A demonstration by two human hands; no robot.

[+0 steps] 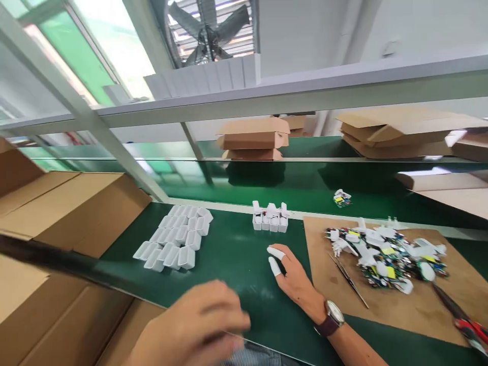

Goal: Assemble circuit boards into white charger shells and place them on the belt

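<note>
My left hand (pixel 194 325) is over the front edge of the green bench, blurred by motion, with its loosely curled fingers apart and nothing visible in them. My right hand (pixel 295 277) rests on the green surface, wearing white finger cots on two fingers. Those fingertips are a little apart and hold nothing. Just beyond it stands a short row of white plastic housings (pixel 270 222) with small white parts upright in them. Further left, several empty white housings (pixel 175 236) are lined up in rows. To the right, circuit boards with white parts (pixel 387 254) lie heaped on brown cardboard (pixel 324 300).
Tweezers (pixel 348 279) and red-handled pliers (pixel 465 317) lie on the cardboard. One small assembly (pixel 342 198) sits on the green belt (pixel 305 178) behind. Cardboard boxes (pixel 76 203) flank the left; more boxes (pixel 253 137) stand at the back. A metal frame (pixel 118 147) crosses the view.
</note>
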